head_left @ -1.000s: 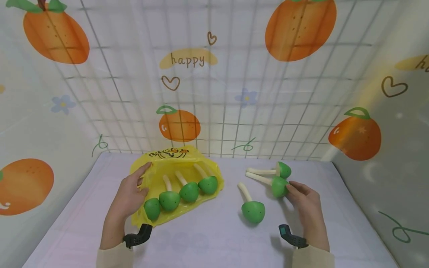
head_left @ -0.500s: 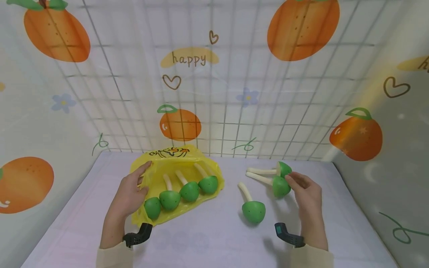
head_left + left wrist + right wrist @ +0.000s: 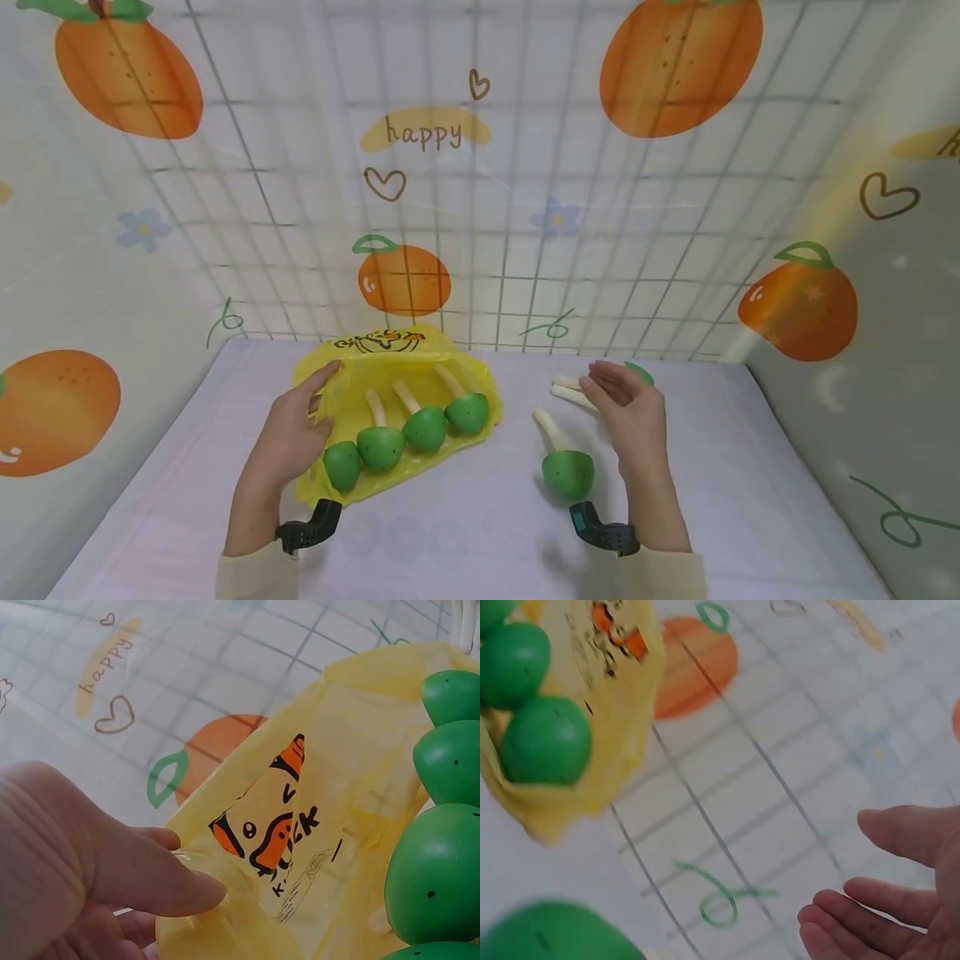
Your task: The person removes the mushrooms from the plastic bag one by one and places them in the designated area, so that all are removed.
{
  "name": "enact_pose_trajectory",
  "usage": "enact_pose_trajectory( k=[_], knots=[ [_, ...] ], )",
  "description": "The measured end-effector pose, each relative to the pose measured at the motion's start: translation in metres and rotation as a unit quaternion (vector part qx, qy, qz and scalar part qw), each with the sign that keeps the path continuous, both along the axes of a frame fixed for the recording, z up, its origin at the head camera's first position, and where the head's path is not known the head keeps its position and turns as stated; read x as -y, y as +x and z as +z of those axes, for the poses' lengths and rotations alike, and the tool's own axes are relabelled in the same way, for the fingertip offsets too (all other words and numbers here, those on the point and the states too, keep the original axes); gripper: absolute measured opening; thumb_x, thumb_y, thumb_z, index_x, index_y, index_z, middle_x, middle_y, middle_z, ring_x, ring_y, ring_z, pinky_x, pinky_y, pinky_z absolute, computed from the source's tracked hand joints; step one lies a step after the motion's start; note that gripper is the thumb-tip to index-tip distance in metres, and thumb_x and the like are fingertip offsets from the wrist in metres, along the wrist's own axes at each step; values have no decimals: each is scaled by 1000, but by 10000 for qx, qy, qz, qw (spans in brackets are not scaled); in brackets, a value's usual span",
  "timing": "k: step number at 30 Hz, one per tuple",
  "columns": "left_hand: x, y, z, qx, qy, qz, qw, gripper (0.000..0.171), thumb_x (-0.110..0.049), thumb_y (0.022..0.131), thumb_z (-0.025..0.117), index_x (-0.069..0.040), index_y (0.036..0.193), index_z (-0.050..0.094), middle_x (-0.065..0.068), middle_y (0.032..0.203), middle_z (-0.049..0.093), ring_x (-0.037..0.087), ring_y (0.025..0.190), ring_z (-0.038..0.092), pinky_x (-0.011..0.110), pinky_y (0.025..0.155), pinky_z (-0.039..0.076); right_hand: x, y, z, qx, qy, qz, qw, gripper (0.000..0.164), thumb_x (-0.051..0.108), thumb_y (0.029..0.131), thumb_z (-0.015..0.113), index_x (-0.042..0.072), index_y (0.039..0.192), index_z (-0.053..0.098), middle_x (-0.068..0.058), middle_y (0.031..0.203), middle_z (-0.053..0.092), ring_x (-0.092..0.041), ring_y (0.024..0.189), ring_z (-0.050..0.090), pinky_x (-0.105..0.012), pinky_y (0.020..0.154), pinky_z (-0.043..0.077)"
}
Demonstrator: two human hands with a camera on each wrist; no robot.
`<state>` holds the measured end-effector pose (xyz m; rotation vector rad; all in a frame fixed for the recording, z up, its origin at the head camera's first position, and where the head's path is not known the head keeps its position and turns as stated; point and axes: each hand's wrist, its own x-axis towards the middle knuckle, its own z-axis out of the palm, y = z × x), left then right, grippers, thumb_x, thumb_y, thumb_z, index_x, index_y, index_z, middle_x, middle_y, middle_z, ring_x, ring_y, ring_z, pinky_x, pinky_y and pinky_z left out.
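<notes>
A yellow plastic bag (image 3: pixel 468 375) with a duck print lies on the table, several green-capped toy mushrooms (image 3: pixel 381 448) inside it. My left hand (image 3: pixel 288 437) grips the bag's left edge, thumb (image 3: pixel 191 889) over the film. Nothing is in my right hand (image 3: pixel 632 417), which hovers over two mushrooms at the right. Of these, the white stems (image 3: pixel 573 397) and a bit of green cap (image 3: pixel 640 372) show; the hand hides the rest. The right wrist view has its thumb and fingers (image 3: pixel 870 919) spread apart. A single mushroom (image 3: pixel 567 475) lies nearer, left of the right wrist.
The table has a pale cover (image 3: pixel 450 542). Behind it hangs a translucent curtain (image 3: pixel 517 150) printed with oranges, with a wire grid showing through. Similar printed sheets close off the left (image 3: pixel 67 292) and right (image 3: pixel 907 417) sides.
My right hand has left the cap of the near mushroom in the right pair and moved left over the pair. My left hand and the bag stay in place.
</notes>
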<state>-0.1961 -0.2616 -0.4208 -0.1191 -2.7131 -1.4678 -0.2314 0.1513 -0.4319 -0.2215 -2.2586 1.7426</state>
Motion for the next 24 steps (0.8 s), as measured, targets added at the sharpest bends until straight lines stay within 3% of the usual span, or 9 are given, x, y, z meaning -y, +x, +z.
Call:
enact_pose_trajectory(
  k=[4,11,16,24],
  knots=[
    [0,0,0,-2,-63,20,10000,78,14,95,53,-10,166,32,23,159,45,43,135,57,42,94,60,21,1,2,-42,59,399,9992,42,17,99,75,2,136,66,-14,136,67,-26,128,63,-10,89,51],
    [0,0,0,8,-233,45,9997,78,13,95,53,-12,166,33,22,162,41,44,140,52,47,97,58,54,0,-6,-267,214,930,9951,41,16,96,78,1,133,68,-16,134,68,-29,128,64,-33,106,53],
    [1,2,1,21,-318,71,9995,78,13,96,53,-13,166,32,23,164,39,46,142,49,50,101,56,74,1,-15,-517,261,1405,9884,41,10,94,79,-4,131,68,-20,132,69,-34,127,64,-40,108,52],
    [-2,2,0,14,-178,31,9998,78,14,95,52,-11,166,32,24,160,44,43,137,56,44,94,60,94,0,-29,-569,591,1462,9858,44,10,91,83,-6,129,68,-21,129,70,-35,122,67,-43,105,54]
  ],
)
